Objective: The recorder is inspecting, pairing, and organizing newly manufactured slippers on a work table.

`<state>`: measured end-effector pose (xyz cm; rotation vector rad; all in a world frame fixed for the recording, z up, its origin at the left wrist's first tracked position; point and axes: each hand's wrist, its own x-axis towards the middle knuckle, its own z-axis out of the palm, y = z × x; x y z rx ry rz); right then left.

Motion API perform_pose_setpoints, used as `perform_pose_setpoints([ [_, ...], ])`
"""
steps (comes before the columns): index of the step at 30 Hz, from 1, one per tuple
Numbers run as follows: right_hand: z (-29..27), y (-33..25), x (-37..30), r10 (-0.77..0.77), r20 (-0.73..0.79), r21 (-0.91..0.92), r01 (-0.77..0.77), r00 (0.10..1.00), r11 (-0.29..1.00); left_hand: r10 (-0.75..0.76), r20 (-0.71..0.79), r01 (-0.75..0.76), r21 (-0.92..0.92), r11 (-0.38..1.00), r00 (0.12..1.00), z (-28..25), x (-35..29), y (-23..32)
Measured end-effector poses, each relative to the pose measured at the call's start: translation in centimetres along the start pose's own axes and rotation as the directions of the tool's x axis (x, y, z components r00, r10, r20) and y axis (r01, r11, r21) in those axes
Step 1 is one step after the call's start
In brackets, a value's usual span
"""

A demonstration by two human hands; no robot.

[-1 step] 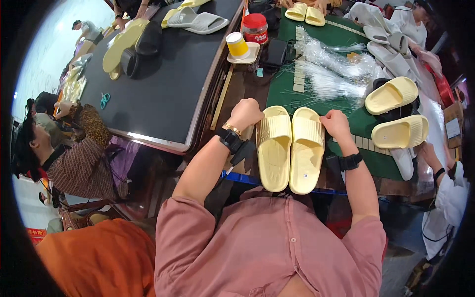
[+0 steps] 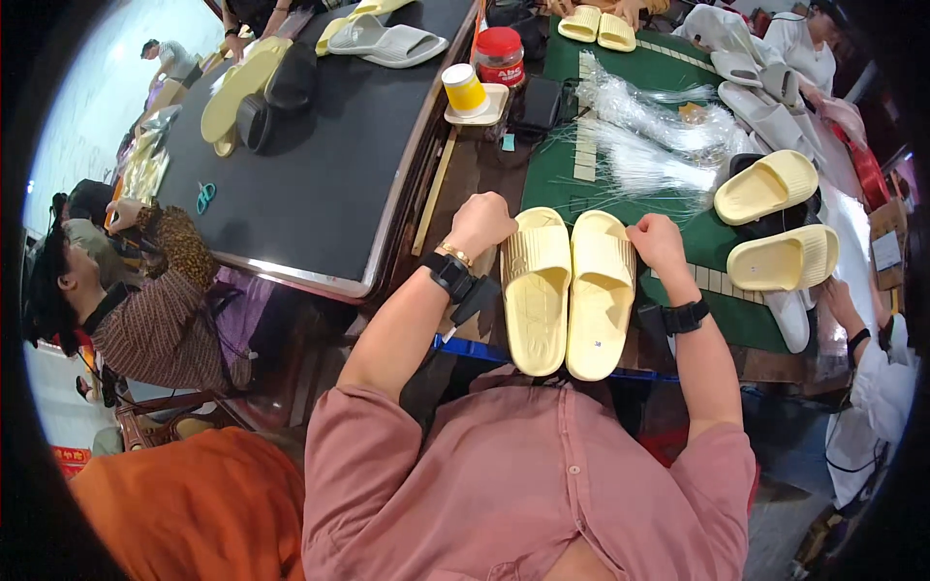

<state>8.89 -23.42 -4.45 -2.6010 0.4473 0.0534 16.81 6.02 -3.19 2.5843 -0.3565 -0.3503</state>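
Observation:
Two pale yellow slide slippers lie side by side in front of me, toes pointing away and heels reaching the table's near edge. My left hand (image 2: 481,225) is closed at the outer toe edge of the left slipper (image 2: 536,334); its fingertips are partly hidden. On the other side, my right hand (image 2: 661,242) pinches the outer edge of the right slipper (image 2: 593,339) beside its ribbed strap. A small mark shows on the right slipper's footbed. Black bands circle both my wrists.
Bundles of clear plastic ties (image 2: 659,160) spread over the green mat (image 2: 562,179). More yellow slippers (image 2: 783,259) sit at the right. A red-lidded jar (image 2: 500,60) and a yellow-white tub (image 2: 465,89) stand beyond. Scissors (image 2: 205,198) lie on the dark table (image 2: 329,174); other people work around.

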Motion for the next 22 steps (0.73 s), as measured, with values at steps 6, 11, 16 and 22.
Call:
perform_pose_setpoints([
  [6, -0.6, -2.8, -1.1, -0.034, -0.134, 0.556, 0.104, 0.99, 0.825, 0.2, -0.352, -0.237, -0.065, 0.969, 0.914, 0.7, -0.3, 1.2],
  [11, 0.9, -5.4, -2.4, -0.154, -0.174, 0.764, 0.232, 0.973, 0.602, 0.124, -0.095, -0.152, -0.77, 0.62, 0.988, 3.1, -0.4, 3.2],
  [16, 2.9, -6.7, -3.2, -0.276, -0.23, 0.598, 0.359, 0.933, 0.716, 0.088, -0.133, -0.158, -0.753, 0.639, 0.987, 4.6, -1.7, 4.0],
  [22, 2.9, -6.9, -3.4, -0.399, -0.262, 0.438, 0.477, 0.879, 0.762, 0.137, -0.136, -0.193, -0.738, 0.646, 0.981, 4.9, -1.7, 3.7],
])
